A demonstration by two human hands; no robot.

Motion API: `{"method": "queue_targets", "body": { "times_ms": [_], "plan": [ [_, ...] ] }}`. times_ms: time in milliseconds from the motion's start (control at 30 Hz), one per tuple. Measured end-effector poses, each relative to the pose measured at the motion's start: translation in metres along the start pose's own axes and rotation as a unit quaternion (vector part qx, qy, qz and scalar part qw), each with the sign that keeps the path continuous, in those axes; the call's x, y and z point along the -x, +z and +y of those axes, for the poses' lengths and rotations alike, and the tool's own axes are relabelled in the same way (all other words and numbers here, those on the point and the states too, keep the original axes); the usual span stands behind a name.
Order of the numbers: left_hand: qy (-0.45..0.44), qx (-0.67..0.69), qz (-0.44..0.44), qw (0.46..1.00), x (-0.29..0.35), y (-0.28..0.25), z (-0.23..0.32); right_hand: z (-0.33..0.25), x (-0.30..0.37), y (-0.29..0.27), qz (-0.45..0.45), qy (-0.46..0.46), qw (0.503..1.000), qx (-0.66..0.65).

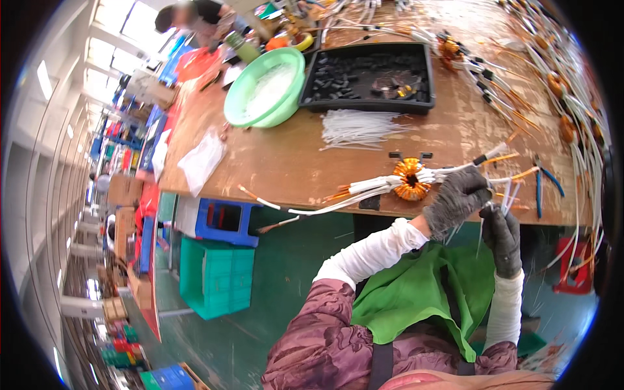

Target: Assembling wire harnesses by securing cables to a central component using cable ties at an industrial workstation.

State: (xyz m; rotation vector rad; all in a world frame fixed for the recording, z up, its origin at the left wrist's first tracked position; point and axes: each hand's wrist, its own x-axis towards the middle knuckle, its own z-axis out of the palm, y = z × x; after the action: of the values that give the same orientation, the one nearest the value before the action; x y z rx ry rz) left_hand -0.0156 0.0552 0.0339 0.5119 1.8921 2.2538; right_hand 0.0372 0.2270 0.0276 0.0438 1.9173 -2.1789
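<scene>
A ring-shaped coil (411,179) wound with copper-orange wire lies near the table's front edge, with white-sleeved leads (367,188) running out to both sides. My left hand (458,200), in a dark grey glove, is closed at the leads right of the coil. Just beside it, my right hand (502,239), gloved alike, pinches several thin white strips (509,200) that look like cable ties. The two hands' fingertips nearly meet, and they hide part of the strips and leads. Cutting pliers (539,188) with blue handles lie right of my hands.
Beyond the coil lie a pile of white cable ties (361,129) and a black tray (370,106) of black sleeves. Left of these stand a green bowl (234,107) and a plastic bag (201,161). More wired coils (567,129) crowd the right side. Below are a blue stool (224,224) and teal crate (218,279).
</scene>
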Motion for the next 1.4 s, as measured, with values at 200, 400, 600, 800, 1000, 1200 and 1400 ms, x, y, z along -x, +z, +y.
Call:
{"method": "queue_targets", "body": {
  "times_ms": [200,400,600,800,1000,1200,1400],
  "plan": [
    [-0.021,-0.009,-0.018,1.000,0.002,0.001,0.017,-0.001,-0.017,0.009,-0.058,0.004,0.998,-0.011],
    [-0.031,-0.122,0.024,0.992,0.009,-0.005,0.015,0.009,-0.024,0.017,-0.088,-0.072,0.992,0.055],
    [-0.010,-0.156,-0.006,0.988,0.006,-0.003,0.001,0.012,-0.014,0.012,0.028,-0.249,0.929,0.273],
    [-0.014,-0.110,0.088,0.990,-0.003,-0.010,0.007,0.053,-0.050,-0.002,0.071,-0.403,0.904,0.121],
    [0.020,-0.124,0.212,0.969,-0.014,-0.030,0.015,-0.005,-0.028,-0.025,0.093,0.044,0.988,-0.113],
    [0.007,-0.150,0.224,0.963,-0.005,-0.032,0.009,0.002,-0.030,-0.014,0.027,0.071,0.994,-0.075],
    [0.040,-0.172,0.236,0.955,-0.002,-0.035,0.012,0.000,-0.041,-0.015,0.031,0.123,0.962,-0.242]
  ]
}}
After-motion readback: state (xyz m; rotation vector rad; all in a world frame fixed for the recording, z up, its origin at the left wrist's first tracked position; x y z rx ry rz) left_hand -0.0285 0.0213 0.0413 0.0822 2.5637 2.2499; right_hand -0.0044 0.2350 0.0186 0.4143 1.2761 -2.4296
